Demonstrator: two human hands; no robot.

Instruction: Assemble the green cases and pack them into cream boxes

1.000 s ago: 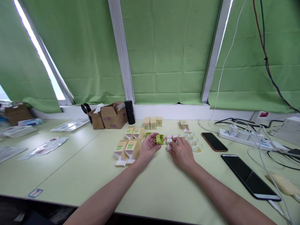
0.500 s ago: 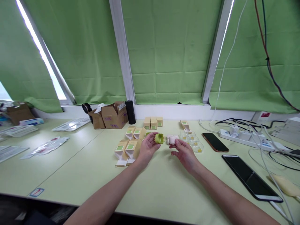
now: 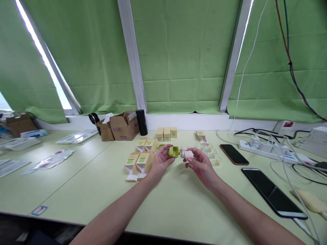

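My left hand (image 3: 160, 160) grips a small green plastic holder (image 3: 173, 151), its hollow side turned toward the right. Between the thumb and fingers of my right hand (image 3: 202, 165) is a small pale pink block (image 3: 188, 155), a short gap away from the holder. Another pale piece (image 3: 184, 149) shows just behind that block; whether it stands on the table or is held, I cannot tell. Clear plastic cups (image 3: 216, 160) with yellow spots lie behind my right hand. Several open kraft boxes (image 3: 144, 161) with green labels lie left of my left hand, their white flaps facing me.
Closed small boxes (image 3: 167, 134) stand at the back, and one open box (image 3: 201, 136) lies farther right. A cardboard carton (image 3: 125, 126) and a black bottle (image 3: 141, 122) stand by the wall. Two phones (image 3: 273, 192), a power strip (image 3: 270, 150) and loose cables occupy the right.
My right hand has turned the pale pink block, so a squarer side now faces me. The left hand holds the green holder in nearly the same place.
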